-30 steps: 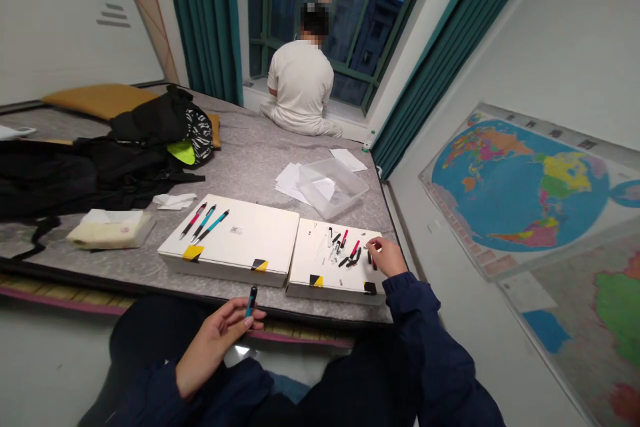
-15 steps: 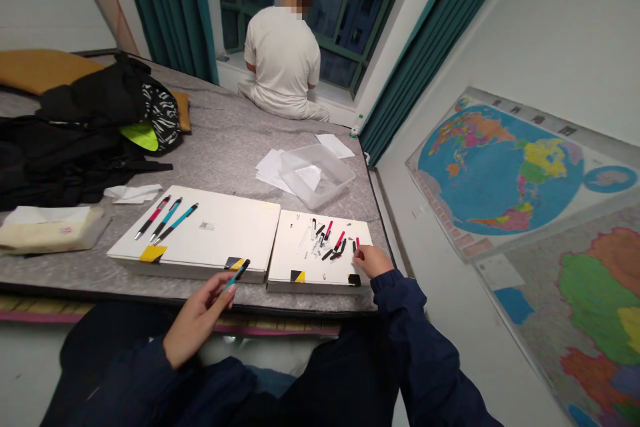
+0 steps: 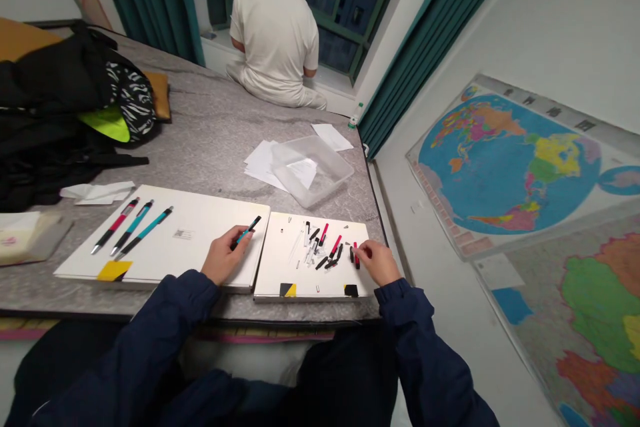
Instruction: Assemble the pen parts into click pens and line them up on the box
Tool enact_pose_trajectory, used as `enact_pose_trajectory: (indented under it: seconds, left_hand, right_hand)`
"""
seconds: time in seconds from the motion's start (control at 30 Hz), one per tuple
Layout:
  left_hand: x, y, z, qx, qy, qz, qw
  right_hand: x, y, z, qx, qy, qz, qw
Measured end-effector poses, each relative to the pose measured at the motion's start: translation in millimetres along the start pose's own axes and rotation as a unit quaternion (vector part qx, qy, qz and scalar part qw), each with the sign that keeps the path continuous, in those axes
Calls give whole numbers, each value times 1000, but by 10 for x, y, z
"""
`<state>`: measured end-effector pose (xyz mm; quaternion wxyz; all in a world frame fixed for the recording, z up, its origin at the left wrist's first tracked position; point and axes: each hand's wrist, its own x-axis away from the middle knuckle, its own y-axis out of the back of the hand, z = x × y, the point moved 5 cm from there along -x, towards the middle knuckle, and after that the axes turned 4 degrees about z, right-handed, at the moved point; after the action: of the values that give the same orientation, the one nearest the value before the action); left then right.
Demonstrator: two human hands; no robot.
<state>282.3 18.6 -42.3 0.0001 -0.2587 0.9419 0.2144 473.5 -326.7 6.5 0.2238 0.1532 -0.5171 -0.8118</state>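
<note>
Above the right end of the larger white box (image 3: 193, 233), my left hand (image 3: 226, 257) has its fingers closed around a teal and black pen barrel (image 3: 246, 233). My right hand (image 3: 380, 261) is at the right edge of the smaller white box (image 3: 280, 270), its thumb and fingertips pinched beside a red pen barrel (image 3: 357, 257). Whether a small part sits between those fingertips cannot be made out. Loose pen parts (image 3: 323, 247), red, black, clear and metallic, lie scattered on the smaller box. On the larger box's left side lie a red pen (image 3: 116, 225) and two teal pens (image 3: 145, 232).
Behind the smaller box stands a clear plastic bin (image 3: 330, 180) partly over white papers (image 3: 257, 163). Tissues (image 3: 97, 193) and a black bag (image 3: 60, 93) are at the left. A person in white (image 3: 275, 33) sits by the window. A bottle (image 3: 355, 115) stands near the curtain.
My left hand has moved up and right with the teal barrel, from the box's front edge to over its top. My right hand stays by the red barrel. The view has shifted slightly.
</note>
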Motion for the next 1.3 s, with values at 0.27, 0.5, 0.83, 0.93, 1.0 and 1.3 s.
enact_pose_trajectory:
  seconds: [0.27, 0.5, 0.83, 0.93, 1.0, 1.3]
  left_hand:
    - [23, -40, 75, -32, 19, 32, 999]
    - [21, -45, 83, -71, 13, 37, 997]
    - [25, -62, 95, -80, 15, 36, 996]
    - [26, -60, 83, -83, 14, 37, 996]
    - [25, -57, 71, -84, 10, 36, 996]
    - [27, -63, 63, -82, 8, 39, 996]
  right_hand:
    - [377, -126, -494, -110, -131, -160, 972]
    - [448, -386, -735, -204, -156, -152, 954]
    - [479, -428, -689, -220, -165, -149, 950]
    - [503, -393, -544, -211, -144, -136, 957]
    - [520, -389, -407, -207, -122, -118, 963]
    - [467, -581, 119, -113, 49, 15, 992]
